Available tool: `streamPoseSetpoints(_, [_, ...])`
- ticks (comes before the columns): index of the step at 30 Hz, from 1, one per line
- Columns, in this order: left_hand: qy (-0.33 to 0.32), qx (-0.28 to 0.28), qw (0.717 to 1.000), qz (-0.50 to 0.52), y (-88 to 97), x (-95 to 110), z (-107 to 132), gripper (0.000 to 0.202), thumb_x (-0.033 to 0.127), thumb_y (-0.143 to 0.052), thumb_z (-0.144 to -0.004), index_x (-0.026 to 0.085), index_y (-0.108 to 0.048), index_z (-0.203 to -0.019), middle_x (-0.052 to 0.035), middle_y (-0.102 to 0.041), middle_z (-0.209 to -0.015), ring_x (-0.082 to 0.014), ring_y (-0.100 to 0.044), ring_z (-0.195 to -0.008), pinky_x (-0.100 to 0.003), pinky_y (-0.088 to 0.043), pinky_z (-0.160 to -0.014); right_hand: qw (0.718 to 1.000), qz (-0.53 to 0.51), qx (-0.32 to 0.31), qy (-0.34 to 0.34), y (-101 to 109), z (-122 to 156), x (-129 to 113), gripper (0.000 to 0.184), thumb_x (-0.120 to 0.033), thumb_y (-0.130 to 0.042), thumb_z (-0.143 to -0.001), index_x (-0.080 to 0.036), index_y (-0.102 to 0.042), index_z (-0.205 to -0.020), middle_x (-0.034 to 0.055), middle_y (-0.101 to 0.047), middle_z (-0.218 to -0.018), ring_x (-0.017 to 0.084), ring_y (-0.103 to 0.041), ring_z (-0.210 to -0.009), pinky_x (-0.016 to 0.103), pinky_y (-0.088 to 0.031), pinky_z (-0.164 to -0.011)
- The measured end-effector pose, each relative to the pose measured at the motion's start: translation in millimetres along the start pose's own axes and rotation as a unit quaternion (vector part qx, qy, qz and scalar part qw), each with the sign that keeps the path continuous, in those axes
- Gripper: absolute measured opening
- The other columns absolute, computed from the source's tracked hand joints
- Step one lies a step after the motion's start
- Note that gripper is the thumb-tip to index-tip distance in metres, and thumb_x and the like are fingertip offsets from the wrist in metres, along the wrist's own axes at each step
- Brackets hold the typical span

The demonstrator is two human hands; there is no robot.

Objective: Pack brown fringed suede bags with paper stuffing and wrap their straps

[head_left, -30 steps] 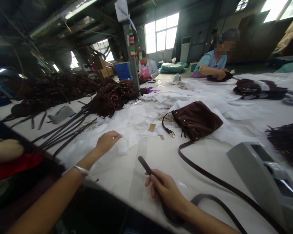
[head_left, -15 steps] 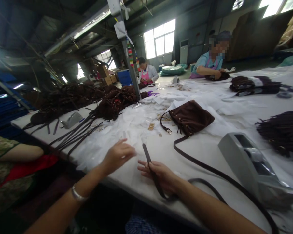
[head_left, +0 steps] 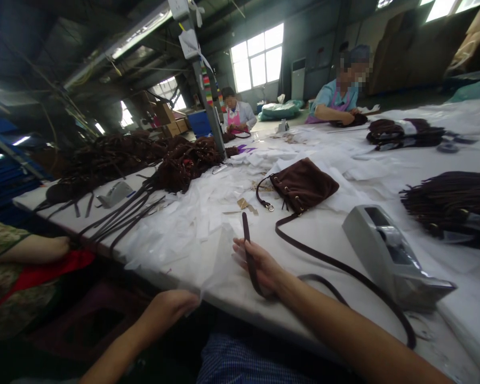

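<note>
My right hand (head_left: 260,262) is closed around the dark brown strap (head_left: 246,229) near its end, which points up past the fingers. From there the strap loops behind my forearm and across the table to a dark brown drawstring bag (head_left: 308,181) lying on its side. My left hand (head_left: 172,309), at the table's front edge, has its fingers pinched on the corner of a thin, see-through white sheet (head_left: 216,256). The sheet rises from those fingers toward the white sheets on the table.
A grey tape dispenser (head_left: 392,256) stands at right, near a stack of dark fringed pieces (head_left: 452,205). More brown bags (head_left: 184,165) and straps (head_left: 132,205) lie at left by a metal post (head_left: 214,117). A co-worker's arm (head_left: 44,245) is at left; two people work across the table.
My left hand has moved down toward the table's front edge and now pinches a thin white sheet. My right hand keeps hold of the strap, slightly higher in view.
</note>
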State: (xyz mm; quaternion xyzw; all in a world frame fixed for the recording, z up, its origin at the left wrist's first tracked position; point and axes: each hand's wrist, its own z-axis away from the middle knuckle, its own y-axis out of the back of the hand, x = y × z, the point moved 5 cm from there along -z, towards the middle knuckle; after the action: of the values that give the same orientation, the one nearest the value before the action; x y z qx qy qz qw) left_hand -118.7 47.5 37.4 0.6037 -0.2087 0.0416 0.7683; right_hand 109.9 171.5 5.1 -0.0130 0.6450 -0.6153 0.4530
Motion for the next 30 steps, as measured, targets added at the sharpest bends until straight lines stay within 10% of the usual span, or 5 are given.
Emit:
streamPoseSetpoints(6, [0.193, -0.032, 0.981, -0.017, -7.3, -48.2, 60.3, 0.018, 0.033, -0.06, -0.077, 0.031, -0.077, -0.085, -0.004, -0.076, -0.094, -0.0315, -0.069, -0.094, -0.038, -0.049, -0.083, 0.998, 0.05, -0.037, 0.009, -6.2, 1.5, 5.8, 0.035, -0.039, -0.081, -0.076, -0.017, -0.074, -0.102, 0.0085, -0.068, -0.119, 0.019, -0.063, -0.112, 0.032, -0.043, -0.106])
streamPoseSetpoints(12, [0.227, 0.1, 0.924, 0.291, -41.7, 30.4, 45.4, 0.048, 0.065, -0.048, -0.086, 0.026, -0.074, -0.093, -0.0097, -0.073, -0.093, -0.0278, -0.068, -0.083, -0.038, -0.053, -0.07, 0.99, 0.102, -0.099, 0.013, -29.2, 17.9, 23.4, 0.042, -0.046, -0.077, -0.079, -0.016, -0.073, -0.108, 0.0111, -0.068, -0.123, 0.023, -0.059, -0.121, 0.038, -0.039, -0.11])
streamPoseSetpoints(17, [0.127, 0.025, 0.65, 0.749, -95.2, 114.3, -3.2, 0.074, 0.078, -0.037, -0.085, 0.022, -0.062, -0.127, -0.0148, -0.063, -0.129, -0.0276, -0.06, -0.117, -0.038, -0.051, -0.09, 0.952, 0.269, -0.144, 0.013, -43.5, 40.1, 25.6, 0.045, -0.053, -0.069, -0.083, -0.017, -0.074, -0.109, 0.0086, -0.073, -0.11, 0.025, -0.066, -0.107, 0.037, -0.05, -0.095])
streamPoseSetpoints(21, [0.143, 0.063, 0.471, 0.868, -86.3, 104.3, -6.8, 0.067, 0.071, -0.035, -0.091, 0.016, -0.066, -0.115, -0.0146, -0.064, -0.128, -0.0282, -0.056, -0.125, -0.044, -0.045, -0.105, 0.862, 0.417, -0.285, 0.049, -60.7, 60.1, 28.6, 0.036, -0.047, -0.061, -0.09, -0.022, -0.074, -0.112, 0.006, -0.075, -0.103, 0.024, -0.07, -0.096, 0.038, -0.053, -0.087])
streamPoseSetpoints(30, [0.272, 0.302, 0.411, 0.816, -66.3, 31.2, 31.3, 0.021, 0.013, -0.047, -0.098, 0.014, -0.065, -0.108, -0.0066, -0.075, -0.099, -0.0145, -0.073, -0.082, -0.026, -0.06, -0.075, 0.583, 0.55, -0.51, 0.312, -78.8, 89.8, 67.1, 0.021, -0.024, -0.055, -0.093, -0.02, -0.071, -0.107, 0.0073, -0.072, -0.118, 0.021, -0.058, -0.123, 0.046, -0.031, -0.116])
